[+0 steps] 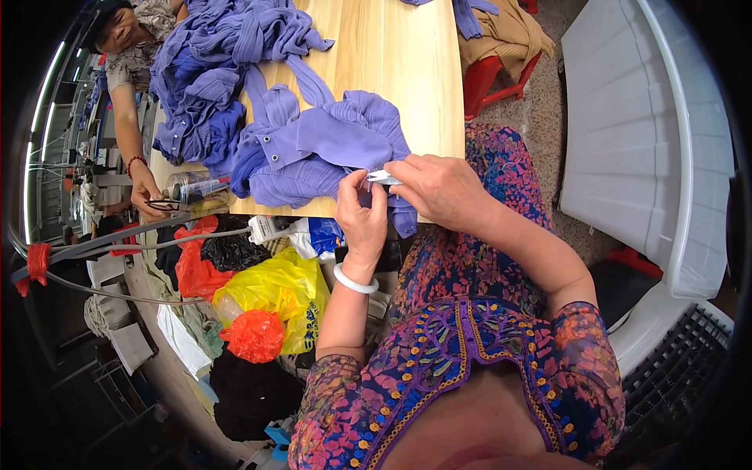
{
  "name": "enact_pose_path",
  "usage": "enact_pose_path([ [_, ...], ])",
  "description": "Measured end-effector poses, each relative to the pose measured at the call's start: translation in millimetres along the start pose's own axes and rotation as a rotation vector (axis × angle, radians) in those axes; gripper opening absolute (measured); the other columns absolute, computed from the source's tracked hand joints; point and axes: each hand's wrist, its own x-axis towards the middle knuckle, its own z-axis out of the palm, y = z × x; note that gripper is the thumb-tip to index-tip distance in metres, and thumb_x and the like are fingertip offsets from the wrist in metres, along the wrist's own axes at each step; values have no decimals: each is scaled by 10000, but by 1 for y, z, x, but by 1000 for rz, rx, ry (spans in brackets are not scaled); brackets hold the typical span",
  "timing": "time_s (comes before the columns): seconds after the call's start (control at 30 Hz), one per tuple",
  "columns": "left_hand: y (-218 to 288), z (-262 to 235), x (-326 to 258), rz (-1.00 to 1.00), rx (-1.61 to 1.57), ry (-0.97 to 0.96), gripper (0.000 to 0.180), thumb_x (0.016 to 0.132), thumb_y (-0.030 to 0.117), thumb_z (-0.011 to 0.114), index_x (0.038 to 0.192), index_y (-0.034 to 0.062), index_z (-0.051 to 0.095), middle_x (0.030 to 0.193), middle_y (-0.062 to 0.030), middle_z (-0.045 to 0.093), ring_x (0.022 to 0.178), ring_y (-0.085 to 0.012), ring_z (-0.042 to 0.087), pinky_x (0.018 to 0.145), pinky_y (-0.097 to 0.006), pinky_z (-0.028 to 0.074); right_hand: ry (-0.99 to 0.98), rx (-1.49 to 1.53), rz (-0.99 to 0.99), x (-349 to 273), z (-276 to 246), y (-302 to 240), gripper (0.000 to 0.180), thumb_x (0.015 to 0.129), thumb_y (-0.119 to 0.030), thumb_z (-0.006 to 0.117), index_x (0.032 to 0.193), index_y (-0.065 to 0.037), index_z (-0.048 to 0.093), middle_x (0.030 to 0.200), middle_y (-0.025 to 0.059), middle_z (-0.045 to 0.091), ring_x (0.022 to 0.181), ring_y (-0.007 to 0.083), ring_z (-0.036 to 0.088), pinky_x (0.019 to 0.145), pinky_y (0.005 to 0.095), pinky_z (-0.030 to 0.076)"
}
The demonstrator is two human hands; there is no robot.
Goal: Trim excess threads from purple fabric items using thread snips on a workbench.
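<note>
A purple ribbed knit garment (pixel 333 145) with small round metal-looking snaps lies bunched at the near edge of the wooden table. My left hand (pixel 362 223), a pale bangle on its wrist, pinches a bit of this garment between thumb and forefinger. Whether a loose thread is in that pinch is too small to tell. In my right hand (pixel 442 188) is a pair of small thread snips (pixel 382 178), closed around by the fingers. The tips of the snips point left and reach the left fingertips, over the garment's edge.
More purple garments (pixel 227 39) are heaped at the table's far left. A co-worker's hand (pixel 147 192) is beside a clear plastic container (pixel 192 188). Yellow (pixel 274 298) and red plastic bags lie below left. A red stool (pixel 489 86) bears tan cloth; a large white bin (pixel 627 133) stands right.
</note>
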Motion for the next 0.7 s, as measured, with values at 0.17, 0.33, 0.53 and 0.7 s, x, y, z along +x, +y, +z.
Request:
enact_pose_path([
  [0.17,3,0,-1,77,62,8,369,698,-34,606,1043,-2,480,809,-105,551,670,-195,542,618,-289,452,-1,-23,14,1,-2,-4,225,726,-137,609,922,-48,543,734,81,545,674,227,575,572,315,468],
  [0.33,0,1,-2,108,125,-8,462,705,-31,605,1132,-7,431,834,-149,550,697,-246,552,636,-325,461,7,-55,24,1,-5,-6,236,714,-136,620,920,-53,540,723,83,541,663,231,575,562,318,469],
  [0.53,0,7,-5,9,36,43,433,736,-9,606,1133,-13,432,849,-119,551,705,-188,551,650,-291,458,23,-19,97,-4,-8,-6,250,718,-156,625,929,-55,538,745,98,554,664,251,582,564,327,471],
  [0.7,-7,5,-7,-444,-602,-15,380,767,-31,583,1119,-17,440,923,-52,523,798,-81,511,680,-198,435,6,78,188,-12,-2,-3,271,742,-183,616,962,-46,537,793,122,581,694,267,591,594,338,474],
])
